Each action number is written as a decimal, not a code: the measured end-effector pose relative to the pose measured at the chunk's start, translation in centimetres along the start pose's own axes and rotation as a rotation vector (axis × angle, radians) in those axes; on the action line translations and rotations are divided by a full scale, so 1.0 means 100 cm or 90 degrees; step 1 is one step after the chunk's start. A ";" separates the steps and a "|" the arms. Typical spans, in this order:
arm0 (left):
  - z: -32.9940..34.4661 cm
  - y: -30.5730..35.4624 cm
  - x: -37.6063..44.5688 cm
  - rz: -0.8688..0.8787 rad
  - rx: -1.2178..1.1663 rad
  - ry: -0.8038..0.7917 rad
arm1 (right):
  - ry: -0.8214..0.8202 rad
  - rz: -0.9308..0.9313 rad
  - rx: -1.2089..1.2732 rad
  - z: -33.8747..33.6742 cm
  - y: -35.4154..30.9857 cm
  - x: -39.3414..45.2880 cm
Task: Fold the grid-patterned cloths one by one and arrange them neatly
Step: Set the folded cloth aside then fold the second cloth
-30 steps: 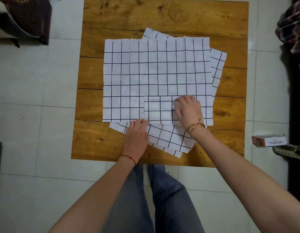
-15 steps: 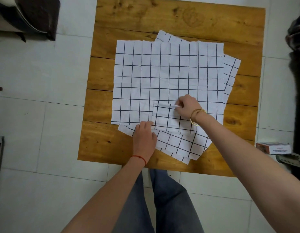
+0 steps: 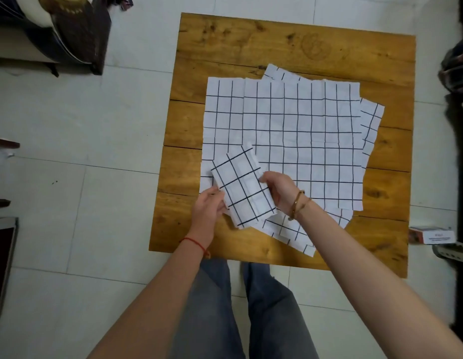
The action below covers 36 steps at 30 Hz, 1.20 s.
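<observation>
A small folded white cloth with black grid lines (image 3: pixel 242 189) is lifted and tilted above the near left part of the wooden table (image 3: pixel 290 47). My left hand (image 3: pixel 208 209) grips its lower left edge. My right hand (image 3: pixel 278 190) grips its right edge, thumb on top. Beneath it a large unfolded grid cloth (image 3: pixel 303 141) lies flat on the table. Corners of other grid cloths stick out from under the large one at the back (image 3: pixel 277 72), at the right (image 3: pixel 370 130) and at the near edge (image 3: pixel 292 231).
The table stands on a white tiled floor. A small box (image 3: pixel 430 235) lies on the floor to the right. Dark furniture (image 3: pixel 77 35) stands at the far left, and a dark bundle (image 3: pixel 456 63) sits at the right edge. My legs are below the table's near edge.
The folded cloth lay flat on the large cloth under my right hand. Now both hands hold it up, turned at an angle and shifted left.
</observation>
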<state>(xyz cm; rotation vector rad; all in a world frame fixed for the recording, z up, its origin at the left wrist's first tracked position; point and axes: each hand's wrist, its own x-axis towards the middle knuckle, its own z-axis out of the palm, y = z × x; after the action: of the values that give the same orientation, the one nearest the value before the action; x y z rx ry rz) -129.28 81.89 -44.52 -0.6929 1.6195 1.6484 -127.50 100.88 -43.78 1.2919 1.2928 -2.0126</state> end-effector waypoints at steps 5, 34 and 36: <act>-0.059 0.007 0.005 0.108 0.252 0.144 | 0.118 -0.160 -0.361 0.050 0.042 0.000; -0.130 0.012 0.030 0.421 0.659 0.084 | 0.319 -0.338 -0.811 0.105 0.068 0.043; -0.121 0.012 0.030 0.431 0.654 0.053 | 0.309 -0.313 -0.822 0.103 0.066 0.049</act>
<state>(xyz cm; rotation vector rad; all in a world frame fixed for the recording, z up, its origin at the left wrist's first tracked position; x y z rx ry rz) -133.28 70.34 -47.06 0.3563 2.5773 0.9015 -129.90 89.45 -49.78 0.7928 2.6311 -0.5939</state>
